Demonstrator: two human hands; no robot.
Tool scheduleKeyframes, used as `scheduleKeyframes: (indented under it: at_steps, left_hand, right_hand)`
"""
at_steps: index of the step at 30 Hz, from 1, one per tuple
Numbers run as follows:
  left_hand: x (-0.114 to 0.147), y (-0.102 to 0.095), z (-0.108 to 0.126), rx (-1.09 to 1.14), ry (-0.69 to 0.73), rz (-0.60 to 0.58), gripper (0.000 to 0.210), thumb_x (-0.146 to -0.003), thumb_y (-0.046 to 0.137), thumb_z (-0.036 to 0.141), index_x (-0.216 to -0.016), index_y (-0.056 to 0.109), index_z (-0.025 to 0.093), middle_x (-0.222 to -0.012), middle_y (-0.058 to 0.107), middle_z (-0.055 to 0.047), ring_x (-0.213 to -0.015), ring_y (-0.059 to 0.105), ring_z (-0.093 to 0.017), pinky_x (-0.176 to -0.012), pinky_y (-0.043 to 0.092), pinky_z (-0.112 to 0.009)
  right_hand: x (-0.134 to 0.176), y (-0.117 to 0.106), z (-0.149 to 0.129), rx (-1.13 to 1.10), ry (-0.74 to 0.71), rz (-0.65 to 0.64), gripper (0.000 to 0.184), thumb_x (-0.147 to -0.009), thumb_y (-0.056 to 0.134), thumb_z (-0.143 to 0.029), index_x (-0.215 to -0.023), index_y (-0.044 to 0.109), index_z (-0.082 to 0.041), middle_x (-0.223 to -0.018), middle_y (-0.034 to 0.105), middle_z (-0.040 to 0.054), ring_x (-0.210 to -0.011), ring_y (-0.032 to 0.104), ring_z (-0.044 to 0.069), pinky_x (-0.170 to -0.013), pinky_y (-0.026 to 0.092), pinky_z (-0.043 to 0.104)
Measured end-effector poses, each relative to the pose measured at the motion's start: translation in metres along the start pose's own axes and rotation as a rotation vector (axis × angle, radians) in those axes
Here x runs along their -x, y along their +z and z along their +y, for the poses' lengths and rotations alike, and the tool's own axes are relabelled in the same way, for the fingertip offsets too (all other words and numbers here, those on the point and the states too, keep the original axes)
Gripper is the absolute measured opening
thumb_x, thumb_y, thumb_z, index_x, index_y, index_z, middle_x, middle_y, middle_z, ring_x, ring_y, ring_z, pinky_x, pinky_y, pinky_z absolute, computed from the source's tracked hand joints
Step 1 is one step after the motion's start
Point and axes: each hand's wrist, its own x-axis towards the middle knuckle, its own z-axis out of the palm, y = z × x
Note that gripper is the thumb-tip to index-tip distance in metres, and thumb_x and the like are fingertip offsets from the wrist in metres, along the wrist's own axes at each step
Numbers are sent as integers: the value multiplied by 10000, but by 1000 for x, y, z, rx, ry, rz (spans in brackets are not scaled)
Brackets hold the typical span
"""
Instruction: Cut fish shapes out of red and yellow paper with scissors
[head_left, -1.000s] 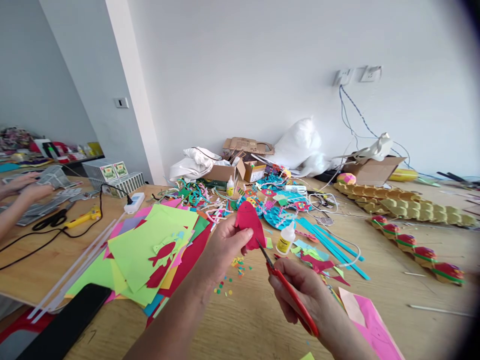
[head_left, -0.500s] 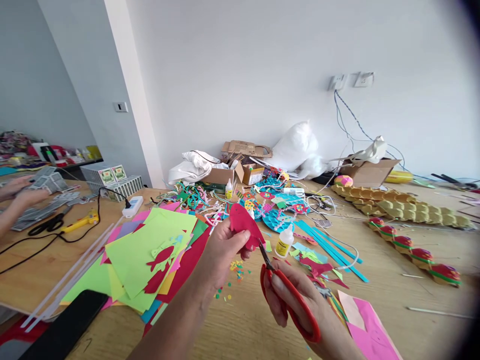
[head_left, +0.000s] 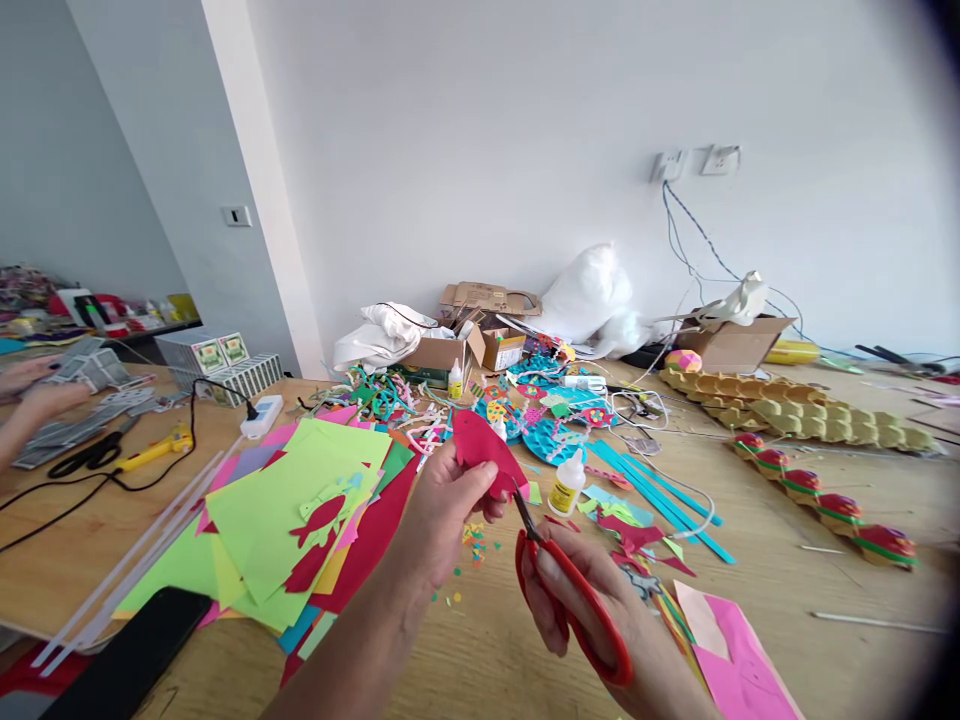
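Note:
Pinched between the thumb and fingers of my left hand (head_left: 442,505) is a piece of red paper (head_left: 484,445) with a rounded edge. My right hand (head_left: 589,600) grips red-handled scissors (head_left: 600,630), fingers in the loops. Their dark blades meet the lower right edge of the paper. Just behind the blades stands a white glue bottle (head_left: 566,486) with a yellow label. Red fish-shaped cutouts (head_left: 322,520) lie on a stack of lime-green paper (head_left: 274,505) left of my left hand. Small paper dots are scattered beneath the hands.
A black phone (head_left: 131,660) lies at the front left, near a yellow glue gun (head_left: 157,448) with a black cord. Red paper scraps (head_left: 637,535), blue strips (head_left: 664,500) and egg-carton pieces (head_left: 840,425) spread rightward. A co-worker's hands (head_left: 52,405) handle grey pieces at far left.
The whole view has shifted slightly. The red paper has turned a little in my left hand, and the scissors remain at its lower right edge.

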Motion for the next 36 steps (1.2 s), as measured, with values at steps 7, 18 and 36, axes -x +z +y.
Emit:
scheduleKeyframes:
  at_steps: [7, 18, 36]
  left_hand:
    - [2, 6, -3, 22, -15, -7, 112, -707, 581, 255, -698, 517, 163, -577, 549, 29, -492, 468, -74, -497, 383, -200]
    - [5, 13, -8, -27, -8, 31, 129, -692, 590, 280, -707, 524, 170, -568, 525, 35, -502, 446, -80, -505, 372, -205]
    - [7, 11, -6, -31, 0, -28, 140, -723, 569, 259, -636, 529, 156, -567, 548, 25, -514, 465, -81, -519, 393, -206]
  right_hand:
    - [0, 1, 0, -7, -15, 48, 411, -792, 510, -571, -621, 420, -208, -437, 439, -57, -396, 352, 88, -402, 261, 212]
    - [-2, 0, 5, -49, -17, 56, 389, -802, 523, -544, -651, 443, -195, -437, 459, -56, -391, 363, 78, -410, 271, 200]
    - [-4, -3, 15, -56, -53, 76, 392, -808, 514, -547, -665, 439, -190, -402, 437, -71, -340, 321, 57, -378, 226, 187]
